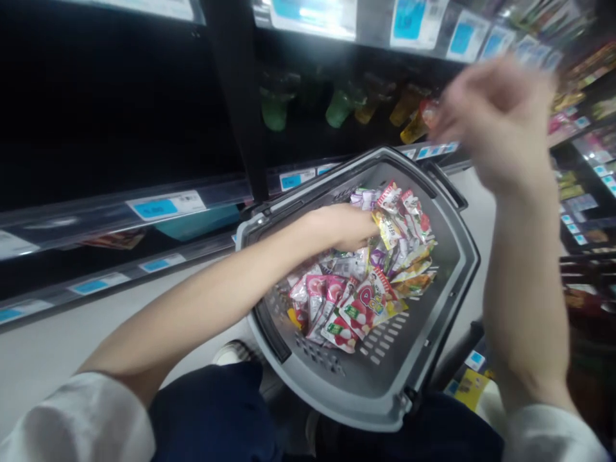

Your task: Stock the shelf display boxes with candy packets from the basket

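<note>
Toward the far edge of the basket (337, 409), a yellow packet (387, 230) lies at the fingertips of the nearer left hand (347, 228), long axis slanting toward the basket's right edge; I cannot tell whether they grip it. Other packets (368, 301) crowd it. The right hand (503, 109), curled, blurred, contents unclear, is raised near shelved cups (339, 108).

The person wears loose white sleeves (89, 420) that end near the elbows, and the hands (347, 228) are bare. Below are dark navy trousers (212, 410) and a pale shoe (231, 353) with dark checks.
</note>
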`<state>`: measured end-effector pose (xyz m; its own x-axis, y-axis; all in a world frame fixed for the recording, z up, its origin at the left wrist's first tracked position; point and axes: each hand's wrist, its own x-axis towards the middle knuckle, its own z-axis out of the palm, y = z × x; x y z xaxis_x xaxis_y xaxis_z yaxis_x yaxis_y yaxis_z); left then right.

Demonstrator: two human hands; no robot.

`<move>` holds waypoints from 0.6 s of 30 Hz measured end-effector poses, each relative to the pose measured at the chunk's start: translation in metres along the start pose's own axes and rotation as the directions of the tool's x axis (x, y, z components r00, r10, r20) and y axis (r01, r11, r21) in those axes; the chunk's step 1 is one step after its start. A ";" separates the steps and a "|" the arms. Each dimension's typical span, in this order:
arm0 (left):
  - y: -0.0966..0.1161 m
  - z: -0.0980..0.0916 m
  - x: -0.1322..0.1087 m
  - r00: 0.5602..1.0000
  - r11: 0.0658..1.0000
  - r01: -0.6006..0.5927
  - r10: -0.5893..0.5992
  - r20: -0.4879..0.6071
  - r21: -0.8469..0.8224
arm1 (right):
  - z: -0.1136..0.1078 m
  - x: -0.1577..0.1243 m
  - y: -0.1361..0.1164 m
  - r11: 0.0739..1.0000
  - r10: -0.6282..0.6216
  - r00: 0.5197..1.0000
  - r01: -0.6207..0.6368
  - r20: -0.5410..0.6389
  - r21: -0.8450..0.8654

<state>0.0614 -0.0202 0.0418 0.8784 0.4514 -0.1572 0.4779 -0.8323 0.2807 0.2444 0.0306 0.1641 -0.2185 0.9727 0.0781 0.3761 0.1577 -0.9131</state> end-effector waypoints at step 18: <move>-0.007 0.006 0.008 0.992 0.995 0.003 0.010 0.125 -0.102 | 0.037 -0.099 0.129 0.914 0.186 0.510 0.224 0.840 -0.339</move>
<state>0.0651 -0.0127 0.0327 0.8756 0.3993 -0.2718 0.4785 -0.7937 0.3755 0.2815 -0.0513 0.0236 -0.7974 0.3828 -0.4665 0.5999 0.4199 -0.6810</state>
